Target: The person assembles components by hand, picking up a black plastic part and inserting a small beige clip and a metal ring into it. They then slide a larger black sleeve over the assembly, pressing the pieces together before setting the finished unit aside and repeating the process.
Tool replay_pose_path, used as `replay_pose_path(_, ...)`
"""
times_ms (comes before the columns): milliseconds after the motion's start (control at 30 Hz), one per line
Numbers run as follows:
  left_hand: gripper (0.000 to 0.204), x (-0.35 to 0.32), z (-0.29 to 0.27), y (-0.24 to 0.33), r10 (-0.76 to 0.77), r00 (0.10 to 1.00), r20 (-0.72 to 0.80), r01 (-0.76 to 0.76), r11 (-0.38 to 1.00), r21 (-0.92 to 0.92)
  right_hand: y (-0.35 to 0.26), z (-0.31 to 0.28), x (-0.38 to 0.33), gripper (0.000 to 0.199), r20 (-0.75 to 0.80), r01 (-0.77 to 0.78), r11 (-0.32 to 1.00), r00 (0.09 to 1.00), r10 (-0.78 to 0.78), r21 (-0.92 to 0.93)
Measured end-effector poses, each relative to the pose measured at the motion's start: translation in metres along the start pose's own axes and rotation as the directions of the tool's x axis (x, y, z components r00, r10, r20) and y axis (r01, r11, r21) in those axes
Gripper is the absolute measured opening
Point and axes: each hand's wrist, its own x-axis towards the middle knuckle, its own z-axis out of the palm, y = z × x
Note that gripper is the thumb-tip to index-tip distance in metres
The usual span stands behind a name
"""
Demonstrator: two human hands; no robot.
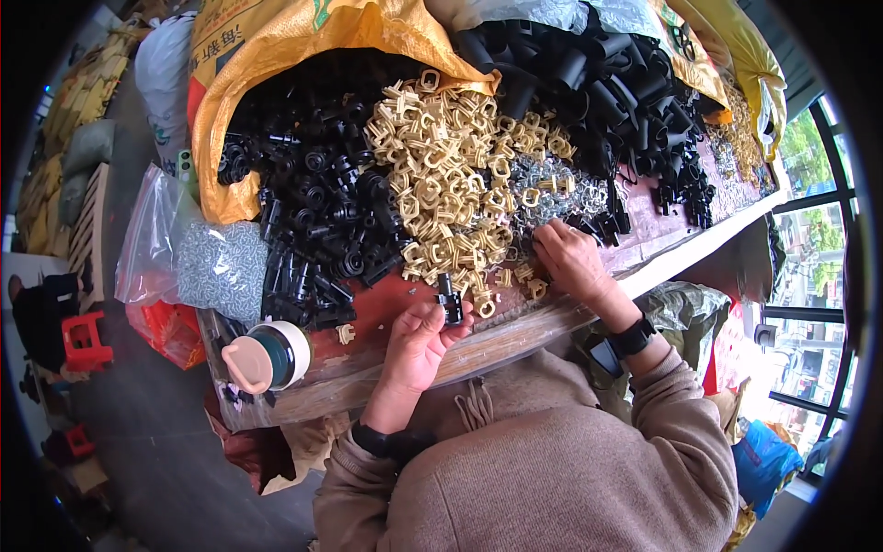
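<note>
My left hand (418, 345) is closed around a small black plastic fitting (449, 302), which it holds upright just above the table's front edge. To the right, my right hand (572, 265) reaches into the near edge of a heap of small silvery metal pieces (559, 184). Its fingers are bent and drawn together; their tips are partly hidden, so whatever they pinch does not show. Between the hands, cream plastic clips (441, 175) spread in a large pile toward the table edge. Black plastic fittings (317, 202) are heaped left of the clips.
An orange woven sack (216, 110) lies open behind the piles. Larger black tubular parts (589, 78) fill the back right. At the left stand a lidded cup (285, 354) and a clear bag of small metal parts (221, 262). The wooden table edge (497, 345) runs before me.
</note>
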Motion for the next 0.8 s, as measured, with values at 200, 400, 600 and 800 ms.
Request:
replay_pose_path(200, 0.008, -0.001, -0.001, 0.000, 0.022, 1.000, 0.021, -0.022, 1.000, 0.004, 0.004, 0.001, -0.007, 0.007, -0.016, -0.177, 0.883, 0.979, 0.204, 0.435)
replay_pose_path(400, 0.009, 0.000, 0.007, -0.004, 0.011, 0.999, 0.050, -0.014, 0.998, 0.069, -0.008, -0.002, -0.010, 0.010, 0.477, -0.349, -0.421, 0.843, 0.250, 0.837)
replay_pose_path(600, 0.021, 0.010, 0.024, -0.014, 0.092, 0.986, 0.140, -0.106, 0.990, 0.096, -0.053, 0.000, -0.014, 0.009, 0.531, -0.386, -0.522, 0.832, 0.158, 0.760)
replay_pose_path(800, 0.026, 0.016, 0.030, -0.015, 0.187, 0.962, 0.200, -0.207, 0.975, 0.081, -0.066, 0.013, -0.015, 0.011, 0.417, -0.371, -0.313, 0.904, 0.095, 0.874)
